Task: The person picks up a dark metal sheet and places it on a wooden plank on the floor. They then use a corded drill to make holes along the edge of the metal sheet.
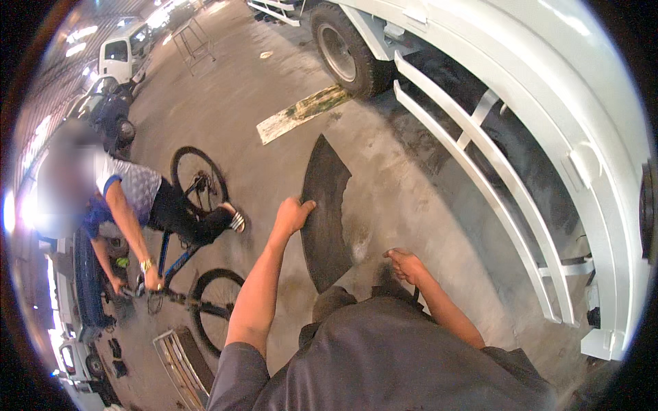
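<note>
My left hand (295,216) grips the left edge of a dark curved flat sheet (325,229), which hangs upright in front of my legs and has a ragged right edge. My right hand (404,266) is apart from the sheet, to the right of its lower end, with fingers curled. What it holds, if anything, I cannot make out; a thin dark strand shows just below it.
A person (144,192) rides a bicycle (178,257) close on my left. A white truck (576,103) with side rails (473,185) stands at my right, its wheel (339,55) ahead. A board (288,123) lies near the wheel. Other vehicles (120,58) stand farther left.
</note>
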